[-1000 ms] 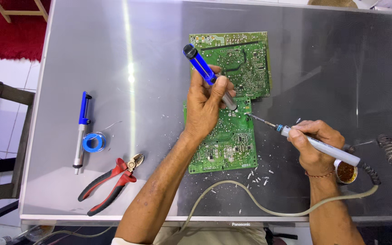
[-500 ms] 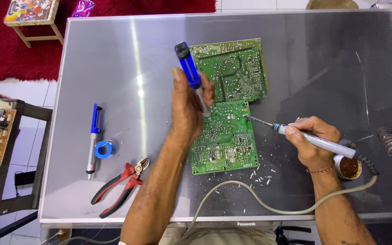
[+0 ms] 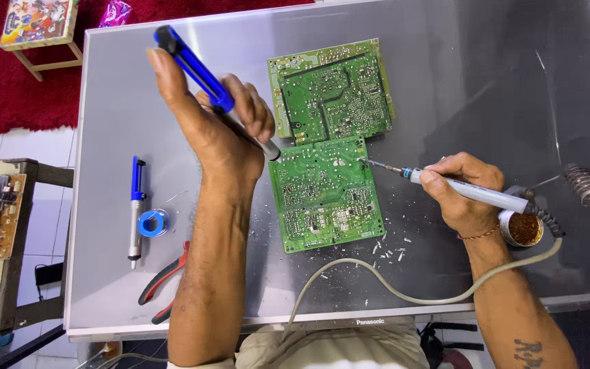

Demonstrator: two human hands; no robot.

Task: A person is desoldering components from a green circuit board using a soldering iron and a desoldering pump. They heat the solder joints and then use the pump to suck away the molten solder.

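Seen from above, a green circuit board [image 3: 326,195] lies at the centre of a grey table [image 3: 486,89]. A blue suction pump [image 3: 203,75] is gripped tightly in the left hand [image 3: 216,130], tilted so its tip meets the board's upper left corner. A soldering iron [image 3: 469,191] is held pen-like in the right hand [image 3: 466,195], wrist rested, tip touching the board's right edge.
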